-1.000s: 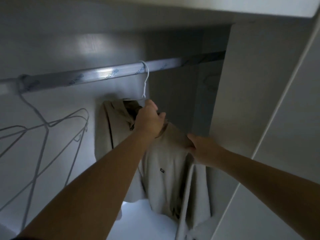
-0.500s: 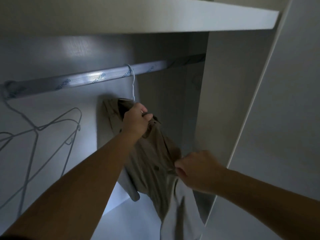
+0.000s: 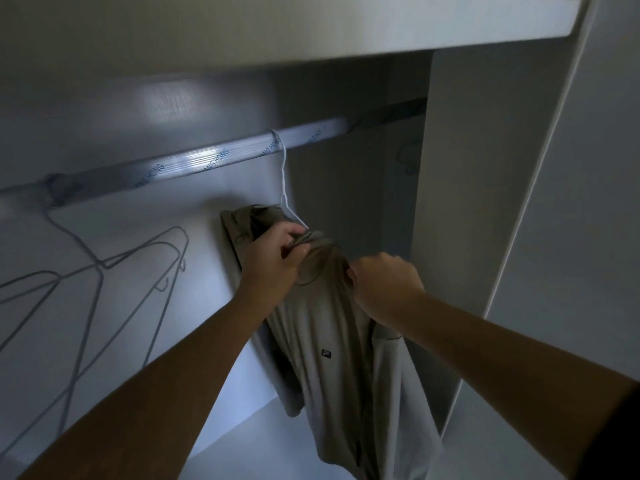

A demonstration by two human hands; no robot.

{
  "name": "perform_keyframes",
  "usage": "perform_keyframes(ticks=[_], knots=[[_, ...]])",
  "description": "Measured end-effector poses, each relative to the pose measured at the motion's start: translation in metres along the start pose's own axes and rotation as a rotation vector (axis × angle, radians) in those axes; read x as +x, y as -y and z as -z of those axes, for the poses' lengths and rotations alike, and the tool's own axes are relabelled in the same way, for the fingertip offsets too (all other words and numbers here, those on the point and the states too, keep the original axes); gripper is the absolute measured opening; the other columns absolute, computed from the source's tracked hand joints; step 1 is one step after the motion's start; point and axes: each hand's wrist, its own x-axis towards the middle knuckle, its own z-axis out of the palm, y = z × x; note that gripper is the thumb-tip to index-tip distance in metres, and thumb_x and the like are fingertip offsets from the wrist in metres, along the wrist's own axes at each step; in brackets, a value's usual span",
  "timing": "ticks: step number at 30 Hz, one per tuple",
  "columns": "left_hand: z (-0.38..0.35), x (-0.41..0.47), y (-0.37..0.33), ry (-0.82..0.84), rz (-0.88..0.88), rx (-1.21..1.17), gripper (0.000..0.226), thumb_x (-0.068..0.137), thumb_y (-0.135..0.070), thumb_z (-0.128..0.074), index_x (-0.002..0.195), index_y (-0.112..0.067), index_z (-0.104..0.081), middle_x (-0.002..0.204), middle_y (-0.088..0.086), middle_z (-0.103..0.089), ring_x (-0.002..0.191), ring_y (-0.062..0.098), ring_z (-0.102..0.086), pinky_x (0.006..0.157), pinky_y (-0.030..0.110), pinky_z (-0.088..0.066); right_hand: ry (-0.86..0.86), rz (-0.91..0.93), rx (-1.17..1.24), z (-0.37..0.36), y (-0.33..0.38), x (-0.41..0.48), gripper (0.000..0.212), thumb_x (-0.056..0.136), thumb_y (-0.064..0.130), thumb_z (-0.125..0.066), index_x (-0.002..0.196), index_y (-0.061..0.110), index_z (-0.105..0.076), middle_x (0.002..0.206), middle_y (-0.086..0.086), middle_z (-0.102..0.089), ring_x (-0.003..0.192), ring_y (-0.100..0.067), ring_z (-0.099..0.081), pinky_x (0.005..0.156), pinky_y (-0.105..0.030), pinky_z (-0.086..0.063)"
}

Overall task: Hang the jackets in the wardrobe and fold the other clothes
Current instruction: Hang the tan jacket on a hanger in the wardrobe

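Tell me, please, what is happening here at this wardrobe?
A person is hanging a beige jacket inside the wardrobe. The jacket is on a white wire hanger, whose hook sits over the rail. The left grip holds the fabric at the collar, just below the hook, and the right grip pinches the fabric at the near shoulder. Some empty wire hangers hang further left on the rail.

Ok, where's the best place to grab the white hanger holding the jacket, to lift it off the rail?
Probably the bare straight neck of the hanger, just above the jacket collar, pinched from the front. Below, fabric, the left hand and the right hand hide the wire; above, the hook wraps the rail.
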Motion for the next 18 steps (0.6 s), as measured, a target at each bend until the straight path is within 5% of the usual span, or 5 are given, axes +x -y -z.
perform_keyframes(ticks=[6,10,15,18], knots=[[0.018,0.003,0.022,-0.174,0.078,0.092,0.007,0.092,-0.016,-0.056,0.094,-0.019,-0.062,0.079,-0.015,-0.058,0.071,-0.006,-0.055,0.058,-0.001,-0.036,0.046,0.001,0.000,-0.002,-0.012,0.008,0.029,0.102,0.032,-0.034,0.098,0.018,-0.060,0.095,-0.008,-0.063,0.087,-0.031,-0.060,0.064,-0.031,-0.035],[0.031,0.029,0.048,-0.339,0.294,0.200,0.016,0.090,-0.008,-0.053,0.101,0.002,-0.060,0.094,0.012,-0.059,0.084,0.023,-0.057,0.066,0.020,-0.035,0.096,0.000,0.048,0.001,-0.026,0.016,0.028,0.101,0.028,-0.037,0.104,0.015,-0.061,0.101,-0.012,-0.064,0.091,-0.033,-0.061,0.067,-0.032,-0.044],[0.033,0.056,0.075,-0.242,0.640,0.032,0.049,0.092,-0.033,-0.057,0.123,0.004,-0.051,0.116,0.027,-0.059,0.102,0.040,-0.060,0.084,0.040,-0.051,0.164,0.003,0.057,0.000,-0.033,0.028,0.026,0.101,0.025,-0.038,0.107,0.011,-0.060,0.107,-0.016,-0.063,0.097,-0.035,-0.060,0.072,-0.034,-0.045],[0.026,0.070,0.076,-0.169,0.796,-0.217,0.053,0.093,-0.045,-0.054,0.126,-0.004,-0.051,0.112,0.024,-0.063,0.084,0.038,-0.066,0.063,0.043,-0.056,0.176,-0.001,0.041,0.001,-0.037,0.034,0.027,0.101,0.025,-0.038,0.110,0.012,-0.059,0.113,-0.016,-0.062,0.103,-0.035,-0.059,0.079,-0.035,-0.048]])
